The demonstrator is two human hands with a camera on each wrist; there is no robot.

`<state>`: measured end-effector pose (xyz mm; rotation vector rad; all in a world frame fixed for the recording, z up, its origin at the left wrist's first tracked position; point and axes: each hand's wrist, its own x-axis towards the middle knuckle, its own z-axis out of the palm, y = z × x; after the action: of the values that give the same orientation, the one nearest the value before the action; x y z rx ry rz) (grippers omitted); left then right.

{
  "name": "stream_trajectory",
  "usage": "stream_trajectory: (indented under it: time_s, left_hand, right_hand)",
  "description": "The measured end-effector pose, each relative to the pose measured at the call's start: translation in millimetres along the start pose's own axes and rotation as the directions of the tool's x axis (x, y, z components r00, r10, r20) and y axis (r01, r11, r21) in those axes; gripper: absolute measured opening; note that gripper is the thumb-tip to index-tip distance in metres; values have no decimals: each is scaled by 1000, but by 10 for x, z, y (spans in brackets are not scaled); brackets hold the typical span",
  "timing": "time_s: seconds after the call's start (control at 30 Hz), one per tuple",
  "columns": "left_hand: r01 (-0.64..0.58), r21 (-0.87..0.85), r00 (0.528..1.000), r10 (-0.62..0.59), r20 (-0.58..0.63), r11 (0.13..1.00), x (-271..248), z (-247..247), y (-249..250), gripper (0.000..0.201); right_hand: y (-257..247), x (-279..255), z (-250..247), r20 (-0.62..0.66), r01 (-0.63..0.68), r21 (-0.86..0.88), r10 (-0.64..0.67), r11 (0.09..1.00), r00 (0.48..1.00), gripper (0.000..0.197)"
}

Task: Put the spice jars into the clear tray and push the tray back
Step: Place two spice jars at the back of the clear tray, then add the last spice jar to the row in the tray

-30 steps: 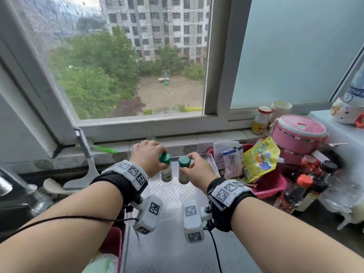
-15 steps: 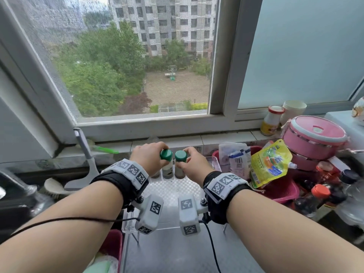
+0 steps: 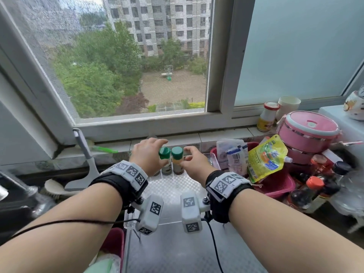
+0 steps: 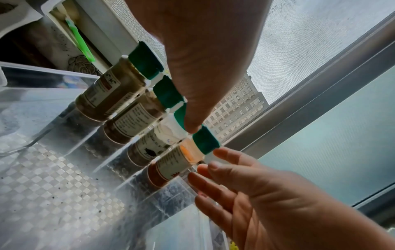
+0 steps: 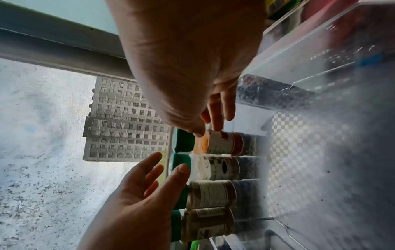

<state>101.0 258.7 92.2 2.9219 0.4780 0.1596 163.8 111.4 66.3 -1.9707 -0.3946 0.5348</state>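
Several green-capped spice jars stand in a row at the far wall of the clear tray [image 3: 173, 191]. The two rightmost are a dark-filled jar [image 3: 166, 164] and an orange-filled jar [image 3: 177, 161]. My left hand [image 3: 157, 152] hovers over the dark jar with its fingers spread, and its thumb [image 4: 192, 125] touches that jar's cap [image 4: 180, 116]. My right hand [image 3: 187, 156] is just right of the orange jar [image 4: 177, 166], fingers relaxed; its thumb tip [image 5: 198, 132] touches the jar's neck. Neither hand grips a jar.
A pink basket [image 3: 275, 186] with pouches presses against the tray's right side, and sauce bottles [image 3: 307, 192] stand beyond it. A pink lunch box [image 3: 309, 131] sits at the back right. A scraper [image 3: 86, 160] and a brush [image 3: 57, 189] lie left of the tray. The tiled sill [image 3: 212, 134] runs behind.
Both hands carried their jars forward to the tray's far wall, set them down beside the other jars, and their fingers have loosened off the jars.
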Motion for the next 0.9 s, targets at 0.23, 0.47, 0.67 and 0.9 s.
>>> stream_trajectory:
  time_s: [0.23,0.47,0.67,0.9]
  left_hand:
    - [-143,-323,982,93,-164,936,-208,-206,279,35]
    - [-204,-620,968,249,-15,757,-482,-113,1065,28]
    - [-114,-772,937,325,126,626,-597,194,1782,24]
    - [-66,-766,889,387,247,640,-764,647,2443,22]
  right_hand:
    - [144,-309,-370,-71,-29,93,36,995,997,29]
    - [403,-724,-972,-229,-108,392,211,914,950,12]
    - [793,-1212,-1567,-406,-138,340,277,930,871,11]
    - [1406,-1716,-2111,-540,-269,326,412,906,733,10]
